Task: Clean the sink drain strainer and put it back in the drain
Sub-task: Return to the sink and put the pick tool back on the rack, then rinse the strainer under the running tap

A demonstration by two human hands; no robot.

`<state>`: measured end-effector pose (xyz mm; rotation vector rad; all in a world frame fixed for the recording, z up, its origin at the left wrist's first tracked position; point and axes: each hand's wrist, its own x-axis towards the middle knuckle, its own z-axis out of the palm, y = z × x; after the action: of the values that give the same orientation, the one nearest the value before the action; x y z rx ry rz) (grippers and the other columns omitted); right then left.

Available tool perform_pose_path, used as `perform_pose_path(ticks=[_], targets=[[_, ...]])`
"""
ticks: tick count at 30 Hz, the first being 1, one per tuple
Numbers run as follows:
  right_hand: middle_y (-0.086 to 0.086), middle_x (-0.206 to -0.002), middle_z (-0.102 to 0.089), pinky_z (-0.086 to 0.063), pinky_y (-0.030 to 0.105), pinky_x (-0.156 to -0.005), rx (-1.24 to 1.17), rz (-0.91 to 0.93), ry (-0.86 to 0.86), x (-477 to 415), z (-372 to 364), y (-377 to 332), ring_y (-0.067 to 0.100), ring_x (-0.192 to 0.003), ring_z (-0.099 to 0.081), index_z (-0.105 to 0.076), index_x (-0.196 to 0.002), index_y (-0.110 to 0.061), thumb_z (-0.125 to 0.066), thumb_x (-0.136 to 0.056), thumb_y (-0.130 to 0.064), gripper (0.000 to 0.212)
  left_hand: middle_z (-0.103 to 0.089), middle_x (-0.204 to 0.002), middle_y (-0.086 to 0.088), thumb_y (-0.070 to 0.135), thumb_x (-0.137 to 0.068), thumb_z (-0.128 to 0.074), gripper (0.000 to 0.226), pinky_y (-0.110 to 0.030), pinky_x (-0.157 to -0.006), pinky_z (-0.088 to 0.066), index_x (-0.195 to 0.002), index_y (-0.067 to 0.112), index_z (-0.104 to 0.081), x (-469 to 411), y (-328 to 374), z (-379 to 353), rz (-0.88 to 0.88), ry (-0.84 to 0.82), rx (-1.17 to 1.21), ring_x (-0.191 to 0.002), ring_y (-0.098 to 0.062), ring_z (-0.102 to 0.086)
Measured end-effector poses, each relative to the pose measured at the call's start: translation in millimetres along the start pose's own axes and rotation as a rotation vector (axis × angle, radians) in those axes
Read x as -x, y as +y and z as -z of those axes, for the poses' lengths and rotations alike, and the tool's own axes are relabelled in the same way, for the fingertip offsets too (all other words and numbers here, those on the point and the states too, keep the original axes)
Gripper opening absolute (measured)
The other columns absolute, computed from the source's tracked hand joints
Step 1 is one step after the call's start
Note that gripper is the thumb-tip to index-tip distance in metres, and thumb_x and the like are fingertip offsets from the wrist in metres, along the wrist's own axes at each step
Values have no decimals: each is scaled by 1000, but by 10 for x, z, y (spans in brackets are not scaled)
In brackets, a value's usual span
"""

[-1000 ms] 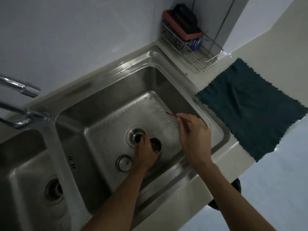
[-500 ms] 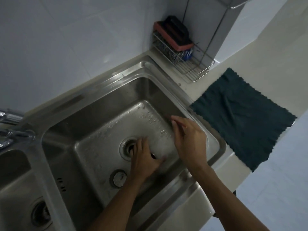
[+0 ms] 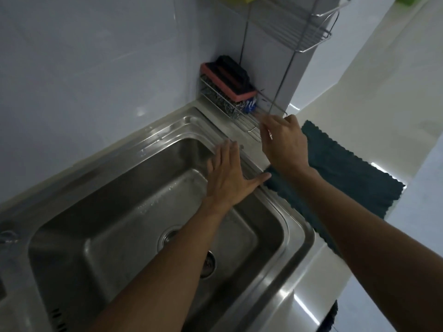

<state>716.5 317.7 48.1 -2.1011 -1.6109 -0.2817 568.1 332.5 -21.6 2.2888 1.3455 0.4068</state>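
Observation:
My left hand (image 3: 227, 178) hovers flat, fingers spread and holding nothing, over the far right corner of the steel sink (image 3: 296, 226). My right hand (image 3: 285, 144) is raised over the counter by the wire rack (image 3: 242, 116), pinched on a thin reddish stick (image 3: 270, 135) that is mostly hidden and blurred. The drain ring (image 3: 167, 236) shows at the basin floor, half covered by my left forearm. A round perforated metal piece (image 3: 209, 263), apparently the strainer, lies on the other side of the forearm; I cannot tell whether it sits in the drain.
A pink and black sponge (image 3: 227, 80) and steel wool lie in the wire rack at the wall corner. A dark green cloth (image 3: 347, 178) is spread on the counter right of the sink. A wire shelf (image 3: 299, 27) hangs above.
Both hands rose out of the basin toward the far right. The left hand left the drain area and opened flat. The view swung toward the rack.

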Motion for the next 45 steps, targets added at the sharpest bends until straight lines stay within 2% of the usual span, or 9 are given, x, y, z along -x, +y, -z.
perform_pose_path(ticks=[7, 13, 17, 21, 26, 29, 33, 37, 45], targets=[[0, -133, -66, -54, 42, -76, 30, 1, -191, 1, -135, 173, 32, -112, -56, -61, -138, -19, -52, -103, -33, 39, -12, -171, -12, 102, -70, -31, 125, -62, -120, -27, -160, 16, -19, 79, -127, -149, -25, 73, -37, -158, -30, -11], [2, -137, -64, -58, 48, -84, -18, -16, -239, -42, -47, 186, 31, -122, -55, -60, -138, -19, -51, -103, -37, 41, -8, -172, -10, 99, -73, -35, 123, -60, -121, -17, -162, 17, -16, 173, -142, -41, 9, 45, -32, -158, -27, -6], [3, -140, -60, -55, 45, -86, -44, 1, -222, 10, 65, 196, 30, -123, -53, -59, -138, -19, -53, -102, -44, 43, -7, -172, -10, 97, -75, -38, 120, -59, -122, -15, -162, 19, -13, 283, -163, 115, 49, 27, -47, -158, -28, -5], [4, -140, -58, -43, 34, -82, -99, 3, -150, 32, 263, 155, 27, -124, -51, -57, -136, -22, -51, -101, -50, 46, -34, -162, -10, 94, -78, -40, 111, -50, -117, -29, -156, 15, -30, 443, -194, 326, 51, 95, -109, -148, -28, -33], [6, -130, -62, -46, 33, -84, -255, 139, -102, 237, 481, -185, 27, -115, -58, -59, -131, -19, -56, -101, -43, 39, -49, -148, -6, 91, -80, -40, 103, -46, -108, -38, -150, 16, -42, 843, -279, 638, 112, 167, -224, -135, -26, -48], [5, -126, -62, -56, 41, -79, -349, 252, -176, 480, 550, -532, 26, -109, -60, -59, -129, -19, -59, -100, -39, 35, -49, -148, -4, 93, -78, -40, 103, -47, -107, -38, -149, 19, -42, 1237, -355, 852, 222, 196, -276, -134, -25, -49], [12, -118, -67, -57, 42, -77, -421, 429, -254, 925, 574, -988, 32, -107, -62, -64, -125, -10, -65, -97, -34, 37, -50, -149, -3, 90, -78, -45, 100, -47, -109, -39, -149, 20, -43, 1913, -539, 1147, 373, 250, -311, -134, -25, -49], [6, -117, -67, -59, 43, -71, -440, 519, -363, 1386, 546, -1408, 31, -108, -61, -67, -122, -16, -71, -93, -33, 33, -52, -147, -4, 83, -78, -57, 94, -47, -112, -37, -147, 20, -44, 2588, -834, 1439, 556, 301, -306, -137, -27, -48], [0, -140, -53, -51, 40, -94, -224, 607, -888, 2040, -36, -1834, 26, -129, -48, -45, -144, -28, -62, -92, -50, 59, -47, -149, -15, 77, -84, -58, 93, -53, -112, -34, -149, 12, -40, 3192, -1841, 2226, 795, 366, -354, -136, -36, -46]])
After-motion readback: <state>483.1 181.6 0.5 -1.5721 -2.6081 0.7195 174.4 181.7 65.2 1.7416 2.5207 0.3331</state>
